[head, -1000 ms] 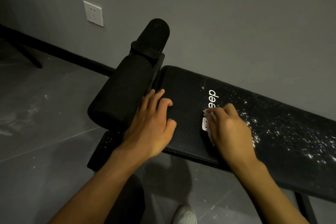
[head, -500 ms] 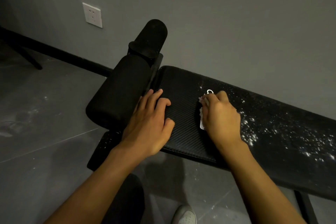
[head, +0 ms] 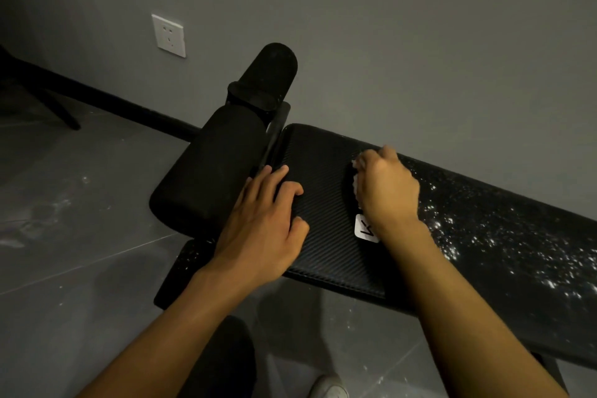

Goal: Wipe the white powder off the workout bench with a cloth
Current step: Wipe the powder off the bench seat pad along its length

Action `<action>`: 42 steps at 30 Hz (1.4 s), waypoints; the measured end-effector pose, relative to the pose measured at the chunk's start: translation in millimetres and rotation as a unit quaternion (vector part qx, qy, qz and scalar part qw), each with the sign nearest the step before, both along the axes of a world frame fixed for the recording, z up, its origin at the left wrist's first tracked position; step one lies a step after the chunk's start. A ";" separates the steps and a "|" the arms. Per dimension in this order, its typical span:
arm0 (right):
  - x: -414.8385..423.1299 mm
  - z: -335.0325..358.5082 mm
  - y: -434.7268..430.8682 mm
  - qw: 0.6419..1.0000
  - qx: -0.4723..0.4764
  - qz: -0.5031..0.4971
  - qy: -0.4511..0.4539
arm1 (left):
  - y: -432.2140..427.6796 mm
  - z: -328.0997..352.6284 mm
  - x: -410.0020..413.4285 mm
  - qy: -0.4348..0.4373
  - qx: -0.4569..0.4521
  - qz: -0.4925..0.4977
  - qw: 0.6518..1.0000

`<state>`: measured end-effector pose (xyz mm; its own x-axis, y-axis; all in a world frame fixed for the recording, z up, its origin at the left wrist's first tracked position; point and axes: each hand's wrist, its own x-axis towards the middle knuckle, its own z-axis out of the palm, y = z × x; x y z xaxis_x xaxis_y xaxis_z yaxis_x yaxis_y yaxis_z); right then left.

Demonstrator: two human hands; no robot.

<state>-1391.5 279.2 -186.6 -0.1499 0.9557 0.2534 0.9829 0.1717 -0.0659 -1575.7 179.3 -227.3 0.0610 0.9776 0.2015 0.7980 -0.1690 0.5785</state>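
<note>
A black padded workout bench (head: 326, 236) runs from the centre to the right edge. White powder (head: 491, 236) speckles its right part, while the ribbed left part looks dark and clean. My right hand (head: 386, 191) grips a bunched white cloth (head: 356, 186) near the bench's far edge; only a strip of cloth shows at the hand's left side. My left hand (head: 269, 223) rests on the bench's left end with fingers spread and slightly bent. A white logo patch (head: 364, 229) peeks out beside my right wrist.
Two black foam rollers (head: 219, 171) stand at the bench's left end. A grey wall with a white socket (head: 169, 35) is right behind. The grey tiled floor (head: 64, 236) carries scattered powder. A white shoe tip (head: 329, 388) shows at the bottom.
My right hand has slid with the cloth away from me, from over the logo to the bench's far edge, uncovering the logo patch. My left hand has stayed in place.
</note>
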 end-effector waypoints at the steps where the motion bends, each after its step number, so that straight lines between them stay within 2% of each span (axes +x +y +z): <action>1: -4.8 1.1 3.9 1.000 0.000 -0.004 -0.001 | -0.1 0.2 0.2 -0.002 -0.001 0.000 1.000; 7: 1.1 -1.8 -29.5 0.994 0.003 0.100 0.041 | 0.5 -2.3 -0.2 0.001 0.009 0.007 1.000; 12: 3.9 1.6 34.8 0.999 0.002 -0.017 0.033 | 0.7 -0.2 -0.1 -0.009 0.008 0.006 1.000; 14: -3.3 2.4 47.4 0.999 -0.005 -0.016 0.039 | -0.1 0.6 -1.2 -0.014 0.008 0.001 1.000; 23: 4.4 1.7 -50.1 0.982 -0.025 0.188 0.025 | 1.1 -3.0 -2.1 -0.009 0.014 0.000 1.000; 27: 0.3 2.0 -11.8 0.993 -0.010 0.113 -0.013 | 0.3 1.4 -1.2 -0.017 0.003 0.004 1.000; 30: -12.3 1.0 -5.8 0.998 -0.009 0.055 0.007 | -1.9 3.6 -0.2 -0.018 0.003 0.005 1.000; 32: -17.7 -2.2 -25.8 0.997 -0.005 0.075 0.016 | -1.9 3.5 -0.5 -0.018 0.005 0.004 1.000; 36: -13.1 -5.9 -87.6 0.978 -0.014 0.206 0.030 | -1.5 3.0 -1.4 -0.027 0.010 0.007 1.000; 38: -0.8 -4.2 -103.6 0.970 -0.037 0.240 0.031 | -2.4 4.7 -0.6 -0.030 0.011 0.007 0.999; 40: 15.2 -3.3 -101.1 0.973 -0.031 0.227 0.028 | -2.9 6.2 -0.4 -0.031 0.009 0.009 0.999; 42: 27.8 -3.6 -86.5 0.987 -0.003 0.159 0.035 | -2.7 6.7 -0.6 -0.030 0.010 0.010 0.999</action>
<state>-1363.7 192.7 -190.2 -0.4251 0.8644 0.2685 0.8722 0.4705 -0.1339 -1576.3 176.6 -220.6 0.0287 0.9741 0.2244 0.7652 -0.1659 0.6221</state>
